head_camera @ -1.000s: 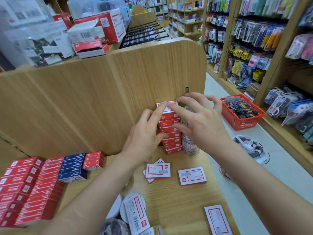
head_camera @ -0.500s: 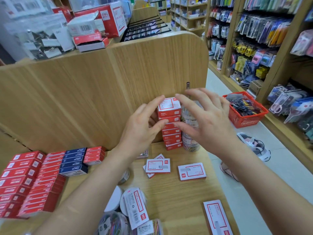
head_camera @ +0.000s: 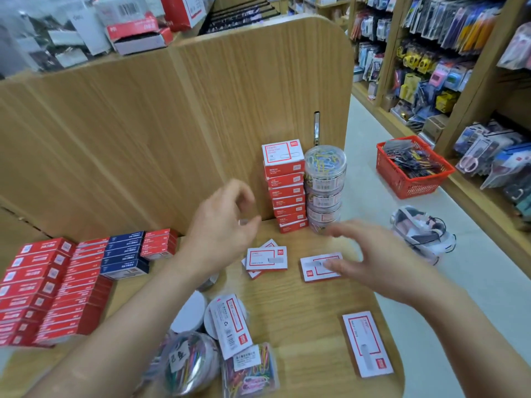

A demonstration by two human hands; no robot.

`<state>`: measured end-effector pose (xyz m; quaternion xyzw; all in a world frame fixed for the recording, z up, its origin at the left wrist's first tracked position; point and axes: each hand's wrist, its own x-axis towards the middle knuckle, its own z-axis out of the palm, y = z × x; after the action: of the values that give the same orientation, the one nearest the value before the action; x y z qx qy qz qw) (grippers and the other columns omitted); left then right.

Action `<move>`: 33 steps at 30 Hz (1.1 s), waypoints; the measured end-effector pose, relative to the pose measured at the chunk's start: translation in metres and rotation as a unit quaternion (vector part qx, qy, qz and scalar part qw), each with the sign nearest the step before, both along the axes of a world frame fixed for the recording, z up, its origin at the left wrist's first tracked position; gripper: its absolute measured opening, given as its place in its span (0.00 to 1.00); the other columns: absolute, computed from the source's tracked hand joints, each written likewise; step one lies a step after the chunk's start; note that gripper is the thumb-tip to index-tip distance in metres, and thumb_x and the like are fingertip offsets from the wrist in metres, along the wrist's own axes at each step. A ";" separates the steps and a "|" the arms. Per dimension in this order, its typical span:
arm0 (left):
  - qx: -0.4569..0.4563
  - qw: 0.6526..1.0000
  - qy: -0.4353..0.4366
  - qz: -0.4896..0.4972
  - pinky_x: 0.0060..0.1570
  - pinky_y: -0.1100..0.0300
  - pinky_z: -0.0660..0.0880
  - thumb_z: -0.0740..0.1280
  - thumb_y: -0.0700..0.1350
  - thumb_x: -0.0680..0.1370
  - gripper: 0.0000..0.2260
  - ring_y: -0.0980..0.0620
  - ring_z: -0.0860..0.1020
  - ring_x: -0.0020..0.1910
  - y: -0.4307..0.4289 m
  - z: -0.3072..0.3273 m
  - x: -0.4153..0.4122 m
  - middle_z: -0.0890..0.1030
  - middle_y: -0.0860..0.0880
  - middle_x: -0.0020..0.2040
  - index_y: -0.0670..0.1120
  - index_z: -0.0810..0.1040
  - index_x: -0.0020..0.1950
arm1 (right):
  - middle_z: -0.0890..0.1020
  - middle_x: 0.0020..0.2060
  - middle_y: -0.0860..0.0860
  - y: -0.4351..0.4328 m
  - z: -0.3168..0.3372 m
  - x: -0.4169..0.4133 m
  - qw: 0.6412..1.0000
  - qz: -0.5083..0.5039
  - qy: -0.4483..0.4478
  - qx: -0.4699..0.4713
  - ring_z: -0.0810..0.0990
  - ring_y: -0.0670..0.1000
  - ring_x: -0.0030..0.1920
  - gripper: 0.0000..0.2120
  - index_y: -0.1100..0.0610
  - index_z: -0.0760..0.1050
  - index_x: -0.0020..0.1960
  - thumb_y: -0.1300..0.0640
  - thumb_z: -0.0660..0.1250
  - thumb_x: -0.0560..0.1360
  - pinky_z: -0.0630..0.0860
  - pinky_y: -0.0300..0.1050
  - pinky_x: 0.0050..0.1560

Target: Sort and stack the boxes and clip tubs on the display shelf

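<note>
A tall stack of red and white boxes [head_camera: 286, 188] stands against the wooden back panel, with a stack of clear clip tubs [head_camera: 324, 188] right beside it. My left hand [head_camera: 224, 228] hovers empty, fingers loosely curled, to the left of the box stack. My right hand [head_camera: 382, 259] is spread open just over a flat white box [head_camera: 316, 268] on the shelf. Two more flat boxes [head_camera: 265, 258] lie overlapped between my hands. Another flat box [head_camera: 366, 343] lies near the front right edge. Tubs of coloured clips [head_camera: 189, 366] and a box [head_camera: 230, 326] sit at the front.
Rows of red and blue boxes [head_camera: 57, 282] fill the shelf's left side. The wooden shelf [head_camera: 301, 326] ends at a rounded right edge over the aisle. A red basket [head_camera: 413, 170] and a shoe [head_camera: 422, 231] are on the floor. Stocked racks [head_camera: 445, 53] line the right wall.
Both hands have let go of the box stack and pulled back toward me and down. The right hand now hovers over the flat white box; the stack stands alone.
</note>
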<state>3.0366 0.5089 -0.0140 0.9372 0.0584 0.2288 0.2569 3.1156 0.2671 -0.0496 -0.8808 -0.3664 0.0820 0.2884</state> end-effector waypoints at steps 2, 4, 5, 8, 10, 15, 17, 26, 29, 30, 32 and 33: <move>0.129 0.981 0.141 -0.020 0.43 0.57 0.72 0.69 0.47 0.72 0.08 0.52 0.78 0.47 -0.001 -0.016 -0.005 0.78 0.55 0.47 0.54 0.74 0.49 | 0.70 0.66 0.41 0.008 -0.017 -0.006 0.996 0.018 0.007 -0.093 0.68 0.49 0.67 0.30 0.43 0.66 0.70 0.42 0.70 0.71 0.69 0.50 0.63; 0.220 0.946 0.237 -0.034 0.43 0.57 0.71 0.64 0.53 0.76 0.09 0.49 0.77 0.52 -0.003 -0.032 -0.006 0.79 0.54 0.53 0.54 0.74 0.55 | 0.66 0.66 0.39 0.016 -0.027 -0.011 0.990 0.009 -0.023 -0.139 0.64 0.48 0.67 0.30 0.40 0.64 0.70 0.42 0.69 0.71 0.69 0.50 0.59; 0.230 0.938 0.255 -0.038 0.43 0.56 0.70 0.61 0.53 0.77 0.10 0.49 0.77 0.52 -0.005 -0.038 -0.005 0.80 0.53 0.54 0.54 0.73 0.56 | 0.66 0.65 0.39 0.018 -0.029 -0.012 0.989 0.004 -0.035 -0.142 0.63 0.47 0.66 0.28 0.40 0.64 0.69 0.43 0.68 0.72 0.68 0.49 0.55; 0.238 0.934 0.263 -0.045 0.42 0.54 0.71 0.58 0.52 0.78 0.10 0.46 0.78 0.52 -0.012 -0.041 -0.003 0.81 0.50 0.52 0.53 0.72 0.57 | 0.68 0.56 0.38 0.021 -0.030 -0.014 0.990 0.028 -0.023 -0.135 0.65 0.46 0.62 0.22 0.39 0.69 0.65 0.46 0.68 0.72 0.63 0.47 0.50; 0.221 0.932 0.280 -0.060 0.43 0.54 0.74 0.60 0.52 0.78 0.11 0.45 0.78 0.52 -0.015 -0.039 -0.004 0.81 0.49 0.52 0.53 0.72 0.59 | 0.68 0.52 0.38 0.021 -0.031 -0.015 0.991 0.059 0.013 -0.121 0.67 0.46 0.58 0.22 0.39 0.71 0.62 0.45 0.71 0.69 0.68 0.49 0.54; 0.123 0.932 0.324 -0.106 0.57 0.56 0.74 0.65 0.53 0.75 0.17 0.54 0.77 0.60 -0.015 -0.036 -0.014 0.80 0.57 0.60 0.56 0.73 0.63 | 0.70 0.52 0.41 0.024 -0.028 -0.018 0.984 0.098 0.042 -0.142 0.68 0.46 0.56 0.22 0.41 0.72 0.58 0.41 0.73 0.66 0.69 0.49 0.60; 0.088 0.940 0.313 -0.104 0.58 0.60 0.73 0.66 0.52 0.76 0.17 0.58 0.76 0.60 -0.011 -0.032 -0.016 0.80 0.59 0.59 0.56 0.73 0.65 | 0.70 0.50 0.40 0.026 -0.026 -0.020 0.984 0.104 0.059 -0.131 0.68 0.45 0.55 0.23 0.41 0.70 0.54 0.38 0.73 0.64 0.69 0.50 0.60; 0.196 0.932 0.298 0.065 0.51 0.54 0.72 0.70 0.59 0.72 0.23 0.45 0.77 0.54 0.058 -0.033 -0.012 0.77 0.48 0.54 0.54 0.71 0.64 | 0.62 0.68 0.40 0.062 -0.023 -0.038 0.976 0.151 0.000 -0.155 0.60 0.47 0.68 0.42 0.42 0.57 0.74 0.35 0.71 0.65 0.65 0.52 0.63; 0.135 0.950 0.277 0.051 0.49 0.57 0.72 0.73 0.56 0.70 0.23 0.48 0.77 0.52 0.056 -0.037 -0.009 0.78 0.49 0.53 0.54 0.72 0.62 | 0.67 0.62 0.43 0.069 -0.023 -0.041 0.974 0.160 -0.024 -0.156 0.64 0.48 0.63 0.30 0.43 0.64 0.69 0.42 0.68 0.69 0.69 0.51 0.57; 0.123 0.955 0.266 0.049 0.49 0.56 0.72 0.74 0.55 0.69 0.23 0.49 0.77 0.52 0.056 -0.038 -0.007 0.78 0.50 0.53 0.55 0.72 0.60 | 0.68 0.59 0.43 0.070 -0.023 -0.042 0.974 0.162 -0.031 -0.157 0.66 0.49 0.61 0.26 0.43 0.67 0.67 0.44 0.67 0.70 0.70 0.51 0.56; 0.098 0.957 0.270 0.038 0.52 0.54 0.74 0.75 0.57 0.67 0.24 0.51 0.77 0.51 0.056 -0.039 -0.006 0.78 0.51 0.52 0.55 0.73 0.60 | 0.69 0.56 0.44 0.072 -0.023 -0.044 0.972 0.165 -0.036 -0.166 0.67 0.49 0.59 0.20 0.44 0.69 0.63 0.46 0.66 0.71 0.70 0.50 0.53; 0.081 0.956 0.279 0.031 0.53 0.54 0.74 0.75 0.58 0.67 0.25 0.52 0.77 0.52 0.056 -0.038 -0.007 0.78 0.51 0.53 0.55 0.73 0.60 | 0.69 0.55 0.44 0.073 -0.023 -0.044 0.971 0.166 -0.033 -0.170 0.67 0.49 0.59 0.19 0.44 0.70 0.62 0.47 0.65 0.72 0.70 0.49 0.52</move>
<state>3.0299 0.5650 -0.0522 0.9792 0.1380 -0.0300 0.1460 3.0714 0.3402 -0.0727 -0.8458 -0.4978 0.1606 0.1049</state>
